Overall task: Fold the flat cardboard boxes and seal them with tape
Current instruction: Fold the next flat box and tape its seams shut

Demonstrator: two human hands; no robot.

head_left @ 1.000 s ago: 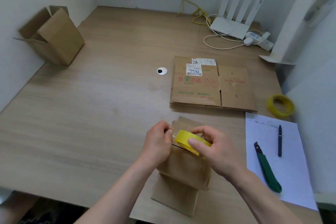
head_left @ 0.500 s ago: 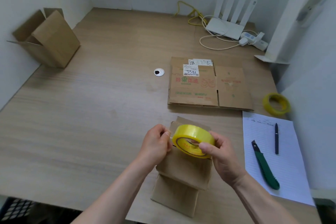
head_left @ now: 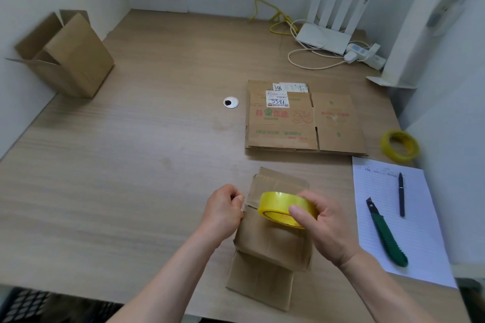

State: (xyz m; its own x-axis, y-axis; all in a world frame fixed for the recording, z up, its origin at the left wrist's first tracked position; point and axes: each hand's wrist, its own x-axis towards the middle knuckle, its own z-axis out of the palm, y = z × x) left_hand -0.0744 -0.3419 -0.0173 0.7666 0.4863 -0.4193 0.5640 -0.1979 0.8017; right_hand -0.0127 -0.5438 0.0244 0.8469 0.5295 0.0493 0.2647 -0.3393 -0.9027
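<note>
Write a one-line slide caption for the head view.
Right hand holds a yellow tape roll over a small cardboard box while the left hand pinches the tape end at its edge.

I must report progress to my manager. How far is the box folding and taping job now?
One box stands folded by the wall, flaps open. In hand: the right hand holds the yellow tape roll over a small box, and the left hand pinches at its edge. Left: the flat printed box.

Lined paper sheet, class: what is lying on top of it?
On the lined paper sheet lie a green utility knife and a dark pen, apart. Faint writing shows near its top; nothing beneath it is visible.
</note>
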